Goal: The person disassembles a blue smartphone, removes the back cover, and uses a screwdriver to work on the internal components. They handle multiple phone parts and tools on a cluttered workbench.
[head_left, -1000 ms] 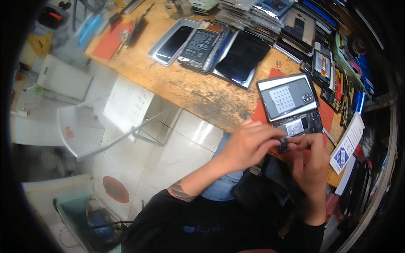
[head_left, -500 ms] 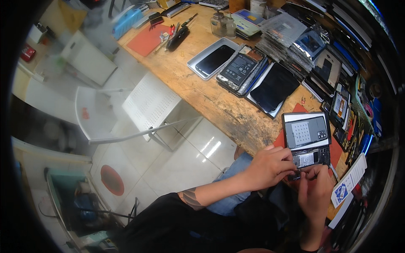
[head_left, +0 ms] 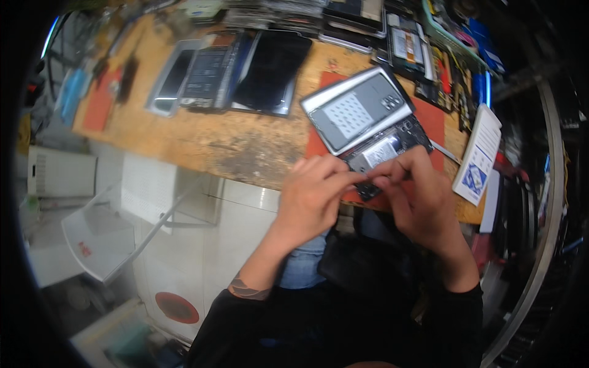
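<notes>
An opened phone lies near the bench's front edge, its dark inside and silver battery label showing. My left hand is at the phone's lower left end, thumb and fingers pressed together. From the right my right hand meets it with curled, pinching fingers. Their fingertips come together over the phone's lower end. Whatever is between them is too small or hidden to make out. Just beyond the phone, a grey phone back cover with a dotted pale patch rests on a white, dark-edged box or tray.
Under the phone is a red mat on the wooden bench. Farther left lie a black screen panel, a phone battery and a white tray. A white printed card is at the right. A white chair stands beyond the bench edge.
The whole view has turned, so bench, phone and hands appear shifted left and rotated. Both hands stay at the phone's lower end, fingers still pinched.
</notes>
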Available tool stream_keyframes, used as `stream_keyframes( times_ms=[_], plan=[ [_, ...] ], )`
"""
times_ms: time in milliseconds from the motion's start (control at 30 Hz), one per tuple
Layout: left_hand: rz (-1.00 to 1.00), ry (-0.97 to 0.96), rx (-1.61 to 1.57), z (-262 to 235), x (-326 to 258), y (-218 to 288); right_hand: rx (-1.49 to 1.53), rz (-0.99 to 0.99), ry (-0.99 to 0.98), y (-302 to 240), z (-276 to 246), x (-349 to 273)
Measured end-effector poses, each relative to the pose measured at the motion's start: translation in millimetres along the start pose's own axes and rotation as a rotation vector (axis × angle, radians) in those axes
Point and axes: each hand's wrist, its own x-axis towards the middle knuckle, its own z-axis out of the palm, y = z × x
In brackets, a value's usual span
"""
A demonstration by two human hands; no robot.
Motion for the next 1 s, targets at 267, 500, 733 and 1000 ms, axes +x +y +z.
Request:
stream_keyframes(
  times_ms=[267, 500, 733, 1000],
  plan=[
    [0.013, -0.004, 0.001, -1.9, 3.9, 2.4, 0.065, 0.032, -0.011, -0.4, -0.3, -0.5],
    [0.031, 0.013, -0.005, -0.1, 3.0, 1.5, 0.056, -0.062, 0.041, 6.0, 3.9, -1.5],
    [0.027, -0.025, 0.004, -4.8, 5.6, 4.1, -0.329, -0.181, 0.02, -8.3, 2.6, 0.3],
    [-0.066, -0.103, -0.345, -3.3, 8.1, 20.0, -0.294, -0.294, -0.09, -24.4, 7.2, 2.8]
  ],
)
